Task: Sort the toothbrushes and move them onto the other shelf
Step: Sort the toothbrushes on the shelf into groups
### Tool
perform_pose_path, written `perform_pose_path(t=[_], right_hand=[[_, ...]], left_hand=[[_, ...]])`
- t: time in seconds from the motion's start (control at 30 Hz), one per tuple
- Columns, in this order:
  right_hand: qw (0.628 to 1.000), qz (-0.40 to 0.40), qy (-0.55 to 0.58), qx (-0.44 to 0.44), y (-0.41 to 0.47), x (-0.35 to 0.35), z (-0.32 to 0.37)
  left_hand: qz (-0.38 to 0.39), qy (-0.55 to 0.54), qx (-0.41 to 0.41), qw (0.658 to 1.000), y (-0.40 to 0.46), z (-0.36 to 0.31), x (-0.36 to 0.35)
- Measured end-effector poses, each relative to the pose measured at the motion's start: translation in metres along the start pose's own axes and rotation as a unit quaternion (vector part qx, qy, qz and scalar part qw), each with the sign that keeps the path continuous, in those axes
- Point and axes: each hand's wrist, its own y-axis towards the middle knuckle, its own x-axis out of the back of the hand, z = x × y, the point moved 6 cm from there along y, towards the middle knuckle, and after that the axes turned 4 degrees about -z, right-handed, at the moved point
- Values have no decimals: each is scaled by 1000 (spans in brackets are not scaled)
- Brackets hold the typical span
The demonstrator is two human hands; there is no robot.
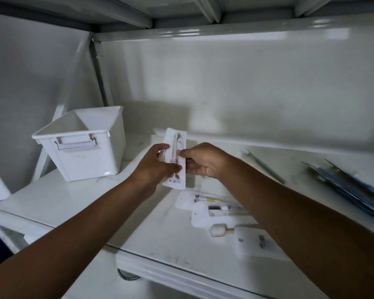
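A white packaged toothbrush (175, 140) is held upright above the white shelf (69, 197), near the middle of the view. My left hand (154, 166) grips its left edge and my right hand (203, 160) pinches its right edge. Below my right forearm lie more white toothbrush packs (205, 209), one with a yellow handle (212, 199), partly hidden by the arm. A loose toothbrush with a pale wooden handle (219, 230) lies nearer the front edge. A thin green toothbrush (266, 168) lies farther back on the right.
An empty white plastic bin (82, 152) with a handle stands at the left of the shelf. Blue flat packs (350, 188) are stacked at the far right. The shelf's back wall (246, 93) and an upper shelf (203, 29) close the space above.
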Motion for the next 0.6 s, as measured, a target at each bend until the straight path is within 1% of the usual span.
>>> perform_pose_path(t=[0.03,0.07,0.1,0.13,0.2,0.23,0.3,0.33,0.37,0.4,0.47,0.6], right_hand=[[996,-1,-84,12,1,-1,-1],[984,0,-177,28,1,2,0],[961,16,-272,39,-1,5,1],[931,52,-358,35,-5,7,-1],[856,144,-497,7,-21,11,-6],[817,179,-549,-6,-30,13,-9],[753,208,-624,-5,-42,17,-13],[732,209,-649,4,-44,18,-15],[719,205,-664,14,-45,18,-17],[715,198,-670,25,-44,18,-21],[725,189,-661,37,-38,19,-26],[781,182,-595,54,-30,25,-27]], left_hand=[[-6,-1,3,1000,1,3,6],[-8,1,9,1000,2,6,12],[-5,4,13,1000,2,9,17],[-1,4,15,1000,1,12,21],[6,4,23,1000,-2,19,25],[7,10,27,1000,-2,22,25],[10,25,24,999,-5,28,20],[9,30,20,999,-6,29,18],[4,41,17,999,-5,32,15],[0,59,16,998,-5,33,13],[-1,85,13,996,-6,34,9],[-4,111,-4,994,-7,35,2]])
